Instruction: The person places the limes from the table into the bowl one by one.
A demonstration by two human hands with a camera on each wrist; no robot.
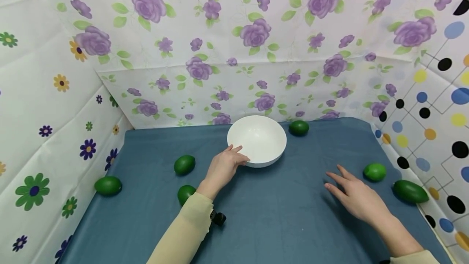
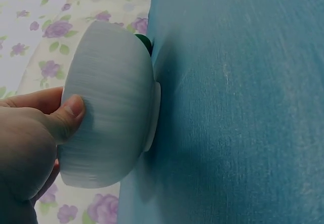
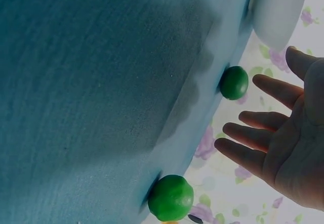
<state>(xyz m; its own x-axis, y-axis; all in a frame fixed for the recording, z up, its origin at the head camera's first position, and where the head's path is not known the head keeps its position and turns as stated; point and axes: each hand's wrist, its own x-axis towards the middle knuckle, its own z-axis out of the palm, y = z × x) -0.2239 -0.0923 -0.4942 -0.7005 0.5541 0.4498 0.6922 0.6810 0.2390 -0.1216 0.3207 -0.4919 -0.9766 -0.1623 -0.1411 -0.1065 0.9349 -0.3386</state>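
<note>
A white bowl (image 1: 258,137) stands upright at the back of the blue-covered table. My left hand (image 1: 225,166) pinches its near left rim, thumb on the outer wall and fingers over the inside, as the left wrist view of the bowl (image 2: 109,107) shows. Over the right side of the table my right hand (image 1: 357,196) hovers with fingers spread and holds nothing. Closest to it is a bright green lime (image 1: 375,172), also in the right wrist view as a lime (image 3: 171,197). A longer dark green fruit (image 1: 410,191) lies beyond that lime.
A dark green fruit (image 1: 299,128) sits just right of the bowl. On the left lie more green fruits (image 1: 184,165), one (image 1: 186,194) partly behind my left forearm, another (image 1: 108,185) by the left edge. Patterned cloth walls (image 1: 198,93) enclose the blue tabletop (image 1: 275,215).
</note>
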